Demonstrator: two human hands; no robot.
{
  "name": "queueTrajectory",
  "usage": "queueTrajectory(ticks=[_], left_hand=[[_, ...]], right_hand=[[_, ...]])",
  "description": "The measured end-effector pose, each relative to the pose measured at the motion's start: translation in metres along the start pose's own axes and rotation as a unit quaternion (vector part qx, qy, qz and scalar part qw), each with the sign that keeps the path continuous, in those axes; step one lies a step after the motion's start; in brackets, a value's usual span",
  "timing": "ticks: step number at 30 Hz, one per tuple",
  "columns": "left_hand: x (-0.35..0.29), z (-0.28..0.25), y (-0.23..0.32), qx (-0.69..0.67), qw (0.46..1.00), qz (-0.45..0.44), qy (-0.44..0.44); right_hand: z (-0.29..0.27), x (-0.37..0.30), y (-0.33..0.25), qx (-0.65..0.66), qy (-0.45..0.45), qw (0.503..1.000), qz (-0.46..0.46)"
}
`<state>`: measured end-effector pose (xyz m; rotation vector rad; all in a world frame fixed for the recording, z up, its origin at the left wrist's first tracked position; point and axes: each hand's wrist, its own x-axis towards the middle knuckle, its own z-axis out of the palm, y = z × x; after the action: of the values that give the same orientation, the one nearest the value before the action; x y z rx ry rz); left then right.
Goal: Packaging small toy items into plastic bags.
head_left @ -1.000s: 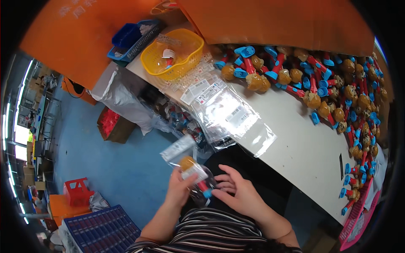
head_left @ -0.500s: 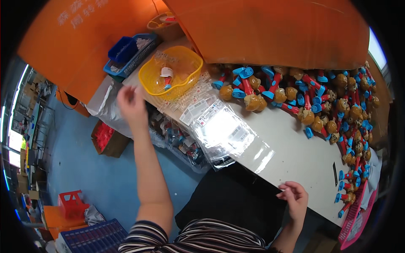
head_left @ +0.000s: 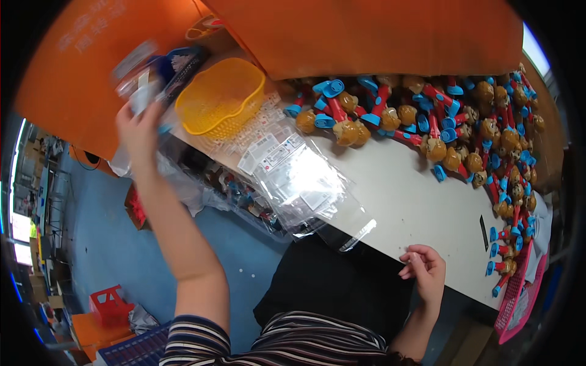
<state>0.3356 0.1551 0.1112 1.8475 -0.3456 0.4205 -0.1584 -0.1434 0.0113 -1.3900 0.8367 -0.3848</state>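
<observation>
My left hand [head_left: 140, 128] is raised at the far left, closed on a clear plastic bag [head_left: 135, 67] with a white label, smeared by motion. What the bag contains is too blurred to tell. A yellow basket [head_left: 189, 116] stands just right of that hand. My right hand [head_left: 425, 268] is at the table's near edge, its fingers curled in toward the thumb; anything between them is too small to make out. Flat clear plastic bags [head_left: 290, 192] with printed panels lie in a glossy stack on the white table [head_left: 403, 195], between my hands.
Many red and blue toys with brown round heads [head_left: 439, 134] are heaped along the back and right. Orange board [head_left: 390, 36] rises behind them. A pink basket [head_left: 513, 299] stands at the right, a blue bin [head_left: 183, 64] back left. An open plastic sack [head_left: 244, 204] hangs below the table edge.
My left hand has moved left and up, and now holds the labelled clear bag. A similar bag was in the yellow basket before and is gone from it. My right hand has barely moved.
</observation>
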Motion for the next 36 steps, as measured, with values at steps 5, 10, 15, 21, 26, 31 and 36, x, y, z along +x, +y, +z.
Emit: queueTrajectory(ticks=[5, 10, 15, 21, 26, 31, 36], left_hand=[[-0.049, -0.072, -0.135, 0.077, 0.969, -0.203, 0.115], [-0.086, -0.006, -0.287, 0.014, 0.916, -0.398, -0.050], [-0.102, 0.031, -0.306, -0.166, 0.939, -0.289, 0.082], [-0.123, 0.037, -0.134, -0.289, 0.903, -0.218, 0.233], [-0.125, 0.025, -0.107, -0.243, 0.945, -0.115, 0.187], [-0.176, 0.042, -0.018, -0.211, 0.962, -0.092, 0.145], [-0.244, 0.072, 0.044, -0.185, 0.981, -0.008, -0.065]], right_hand=[[-0.002, 0.009, -0.012, 0.018, -0.037, 0.999, 0.036], [-0.005, 0.006, -0.008, 0.028, -0.044, 0.998, 0.045], [-0.005, 0.010, -0.001, 0.078, -0.065, 0.993, 0.051], [0.006, 0.005, -0.003, 0.053, -0.013, 0.998, 0.016], [-0.002, 0.004, -0.008, 0.065, -0.061, 0.996, 0.010], [-0.012, 0.005, -0.004, 0.078, -0.076, 0.994, 0.002], [-0.022, -0.005, -0.006, 0.031, -0.001, 0.998, -0.058]])
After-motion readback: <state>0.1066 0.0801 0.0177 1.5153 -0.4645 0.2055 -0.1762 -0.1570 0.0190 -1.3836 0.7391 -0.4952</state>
